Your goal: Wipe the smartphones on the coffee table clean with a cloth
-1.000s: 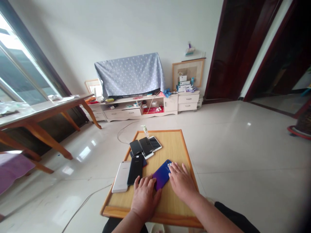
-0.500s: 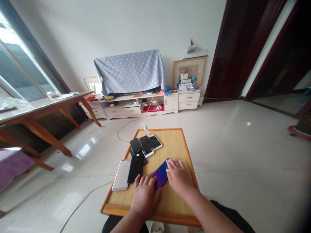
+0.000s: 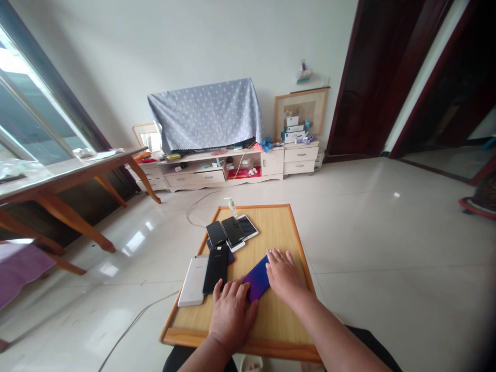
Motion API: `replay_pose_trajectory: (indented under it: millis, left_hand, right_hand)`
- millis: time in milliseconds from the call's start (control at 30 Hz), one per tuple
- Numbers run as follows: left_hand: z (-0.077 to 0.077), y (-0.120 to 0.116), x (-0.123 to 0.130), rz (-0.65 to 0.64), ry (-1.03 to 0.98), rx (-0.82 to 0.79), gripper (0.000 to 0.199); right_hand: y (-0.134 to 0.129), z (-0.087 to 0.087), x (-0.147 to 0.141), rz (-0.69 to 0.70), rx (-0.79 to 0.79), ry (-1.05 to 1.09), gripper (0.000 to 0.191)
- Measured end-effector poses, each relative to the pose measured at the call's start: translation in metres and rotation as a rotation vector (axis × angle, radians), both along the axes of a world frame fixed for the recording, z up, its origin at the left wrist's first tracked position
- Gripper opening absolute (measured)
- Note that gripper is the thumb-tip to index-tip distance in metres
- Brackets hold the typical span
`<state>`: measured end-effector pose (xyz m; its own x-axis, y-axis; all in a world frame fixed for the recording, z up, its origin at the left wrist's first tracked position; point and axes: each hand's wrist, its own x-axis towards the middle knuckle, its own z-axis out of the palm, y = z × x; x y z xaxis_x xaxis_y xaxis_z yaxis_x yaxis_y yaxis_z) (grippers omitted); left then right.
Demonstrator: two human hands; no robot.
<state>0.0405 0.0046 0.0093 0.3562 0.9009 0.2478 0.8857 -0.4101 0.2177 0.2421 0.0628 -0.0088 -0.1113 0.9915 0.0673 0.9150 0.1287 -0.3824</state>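
Note:
A smartphone with a shiny blue-purple back lies at a slant on the small wooden table. Its near left end is held between the thumb and fingers of my left hand. My right hand lies over the phone's far right end, fingers reaching forward. Under its fingertips shows the edge of a small white pad, mostly hidden. Left of my hands, a black phone lies face down, overlapping a white phone. Farther back, several phones lie overlapping, dark screens up.
A small pump bottle stands at the back edge of the wooden table. Beyond the tiled floor is a low white cabinet with a polka-dot cloth above it. A long table stands at left.
My right hand has slid slightly forward over the phone's far end with the white pad. My left hand keeps its hold, and the phone stays in place.

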Motion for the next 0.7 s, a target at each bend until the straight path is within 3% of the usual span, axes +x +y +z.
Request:
replay_pose_trajectory:
  millis: [100,267,533,700]
  left_hand:
    - [0.000,0.000,0.000,-0.004,0.011,0.003,0.029]
    - [-0.003,0.001,-0.003,-0.045,0.038,0.041,0.030]
    - [-0.005,0.000,-0.003,-0.041,0.049,0.062,0.030]
    - [-0.004,0.000,-0.003,-0.044,0.054,0.055,0.031]
  right_hand:
    - [-0.023,0.000,-0.005,0.034,0.002,-0.004,0.055]
    - [-0.060,-0.001,-0.014,0.224,0.039,0.052,0.053]
    - [-0.045,-0.003,0.019,0.010,0.028,-0.014,0.053]
    - [-0.069,-0.002,-0.007,0.174,0.052,0.070,0.052]
